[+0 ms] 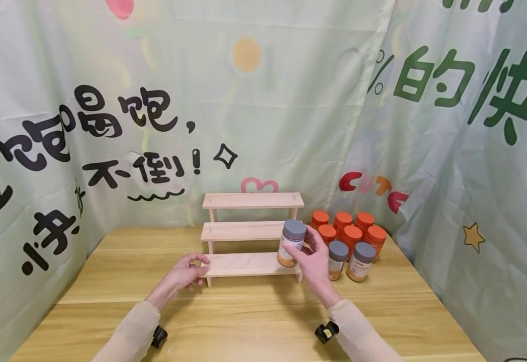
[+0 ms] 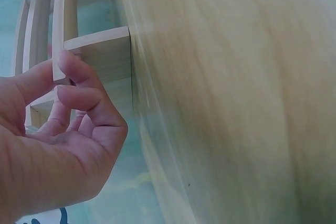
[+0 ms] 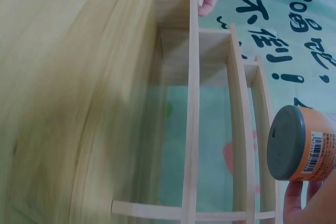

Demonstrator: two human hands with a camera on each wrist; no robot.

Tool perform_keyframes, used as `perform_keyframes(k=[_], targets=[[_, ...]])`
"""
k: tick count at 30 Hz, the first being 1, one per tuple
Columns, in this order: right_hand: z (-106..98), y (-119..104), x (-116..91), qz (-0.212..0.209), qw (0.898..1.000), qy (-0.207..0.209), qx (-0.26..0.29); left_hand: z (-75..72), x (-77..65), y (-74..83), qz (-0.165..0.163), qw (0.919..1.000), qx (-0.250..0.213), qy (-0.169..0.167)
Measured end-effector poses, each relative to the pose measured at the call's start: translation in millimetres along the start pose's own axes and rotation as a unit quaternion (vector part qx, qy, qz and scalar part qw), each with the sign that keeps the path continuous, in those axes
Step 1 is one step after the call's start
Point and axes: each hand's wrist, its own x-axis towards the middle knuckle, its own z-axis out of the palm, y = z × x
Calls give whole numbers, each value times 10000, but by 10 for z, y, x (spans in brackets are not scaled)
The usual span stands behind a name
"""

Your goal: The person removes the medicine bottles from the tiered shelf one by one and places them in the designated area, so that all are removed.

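Note:
A three-tier pale wooden display rack [image 1: 245, 265] stands on the table. At its left end, my left hand [image 1: 185, 271] pinches the end of the lowest board [image 2: 59, 35] between thumb and fingers. My right hand [image 1: 314, 259] grips a grey-lidded jar [image 1: 293, 240] with a pale label and orange lower part. Held roughly upright, the jar overlaps the right end of the lowest two tiers in the head view. In the right wrist view, a barcode shows on the jar [image 3: 317, 148], and part of the right hand is cut off by the frame edge.
Right of the rack, two more grey-lidded jars [image 1: 360, 262] stand in front of several red-lidded jars [image 1: 351, 234]. The wooden table [image 1: 227, 322] meets printed pale green curtains [image 1: 290, 125] at the back and on both sides.

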Motion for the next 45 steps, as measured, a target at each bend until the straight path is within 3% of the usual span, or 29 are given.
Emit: perform_keyframes(k=[8,28,40,45], targets=[[-125,-64,33,118,9996,156,-209,-5,6,12,-11,10000,-14,-1],[-580,-266,102,-423,9954,744,-436,-9,-5,3,-17,10000,14,-42],[-785,-290,130,-506,9928,875,-647,-10,-3,-2,-52,10000,-53,-50],[-909,-316,185,-529,9923,1038,-430,-2,1,8,-50,10000,-72,-42]])
